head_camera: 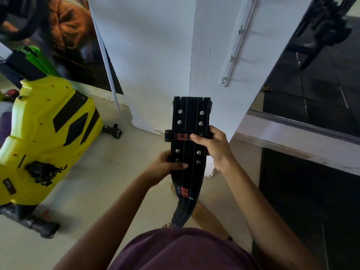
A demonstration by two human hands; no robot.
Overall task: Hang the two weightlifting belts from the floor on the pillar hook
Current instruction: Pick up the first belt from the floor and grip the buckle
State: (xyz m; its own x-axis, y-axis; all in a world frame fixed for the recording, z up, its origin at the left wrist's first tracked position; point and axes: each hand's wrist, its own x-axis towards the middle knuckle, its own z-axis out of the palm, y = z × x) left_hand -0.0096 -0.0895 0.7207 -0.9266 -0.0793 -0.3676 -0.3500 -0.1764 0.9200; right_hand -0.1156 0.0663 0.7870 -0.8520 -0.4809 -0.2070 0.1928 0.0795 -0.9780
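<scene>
The pale tiled floor bears a yellow exercise machine beside the white pillar.

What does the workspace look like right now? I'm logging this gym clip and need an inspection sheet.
Surface: pale tiled floor, bare near the pillar.
Job's things: one black belt held up before the white pillar; hook rail empty; tan strip behind the belt, unclear.
Clutter: yellow exercise machine.
Grippers: left hand grips the belt's lower part, right hand its keeper loop.
Cables: nothing seen.
Surroundings: wall poster, dark gym equipment.
</scene>
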